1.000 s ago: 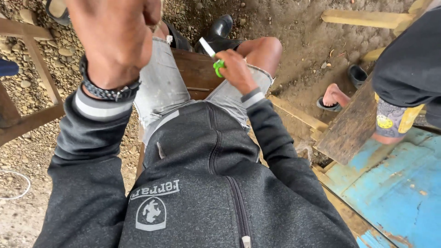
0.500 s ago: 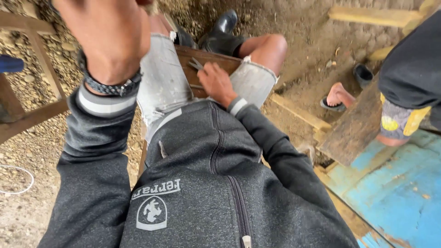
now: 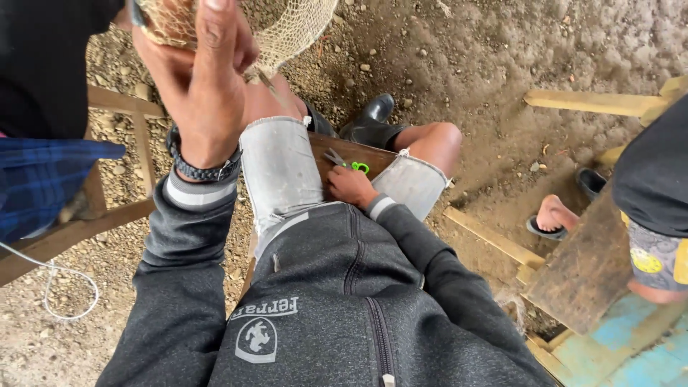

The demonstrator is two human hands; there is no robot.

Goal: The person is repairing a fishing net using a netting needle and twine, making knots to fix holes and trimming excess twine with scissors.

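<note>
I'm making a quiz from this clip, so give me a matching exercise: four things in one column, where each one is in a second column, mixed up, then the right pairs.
Things:
1. scissors
2. net
3. left hand
4. right hand

Places:
A. raised near the camera
B. resting on the wooden board, beside the scissors
C. hanging from the raised hand
D. lying on the board between the knees

Pairs: 1-D, 2-C, 3-A, 4-B

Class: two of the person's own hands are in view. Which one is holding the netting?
The left hand, raised close to the camera, grips the tan netting. The right hand rests low on the wooden seat by the green-handled scissors.
</note>
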